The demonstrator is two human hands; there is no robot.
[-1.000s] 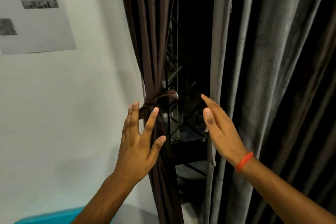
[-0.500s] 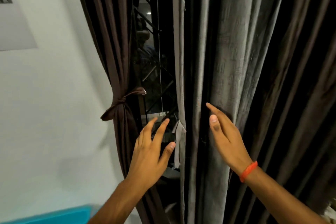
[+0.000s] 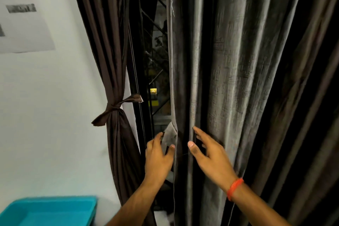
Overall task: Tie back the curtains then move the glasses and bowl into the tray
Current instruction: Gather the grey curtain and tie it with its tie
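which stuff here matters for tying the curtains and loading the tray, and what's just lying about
Belongs to the job:
- tied brown curtain
- loose grey curtain, with its tie strip
- left hand touching the strip
- right hand, open at the folds
- blue tray

Just lying about:
- paper on the wall
- red wristband
- window grille
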